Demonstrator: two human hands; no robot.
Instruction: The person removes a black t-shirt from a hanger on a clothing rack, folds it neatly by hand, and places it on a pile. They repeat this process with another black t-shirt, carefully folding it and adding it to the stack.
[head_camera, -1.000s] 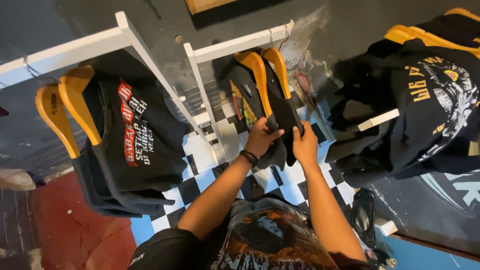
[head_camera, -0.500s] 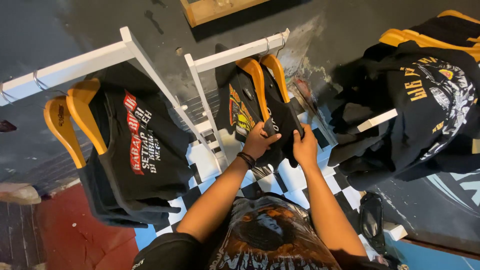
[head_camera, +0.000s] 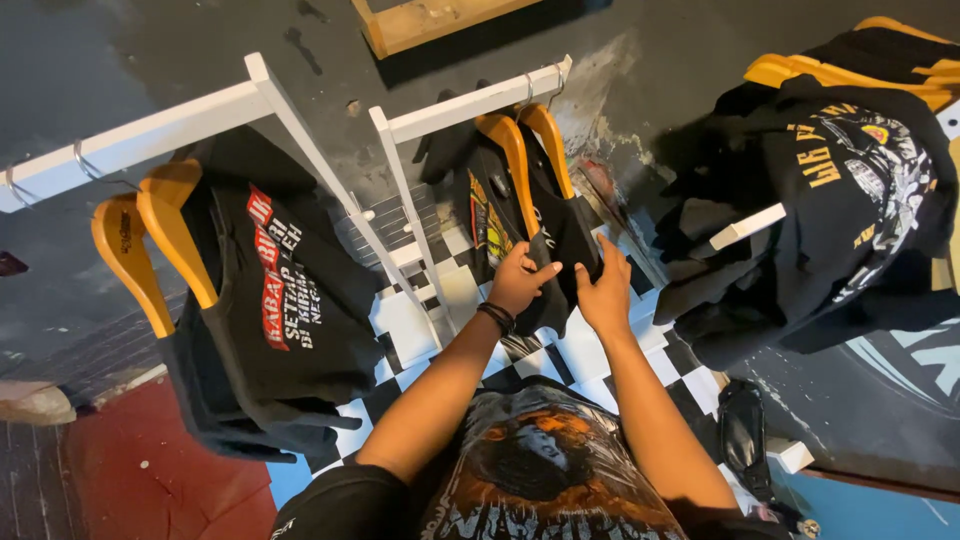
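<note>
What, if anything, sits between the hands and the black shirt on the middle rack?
Nothing visible. The left hand and right hand are already on the black shirt hanging from the orange hangers on the white rail.

2 hands, left hand (head_camera: 520, 280), right hand (head_camera: 605, 292), gripping black shirt (head_camera: 560, 235), white rack (head_camera: 480, 100)

The black matt cotton T-shirt (head_camera: 545, 235) under both hands looks soft and creased, its print slightly shiny. It hangs on glossy orange-yellow wooden hangers (head_camera: 520, 150) with thin metal hooks. The white rail of the clothes rack (head_camera: 480, 100) looks smoothly painted. The dark wall (head_camera: 200, 50) is rough and scuffed; the black-and-white checkered floor (head_camera: 410, 325) looks smooth and slightly glossy.
</note>
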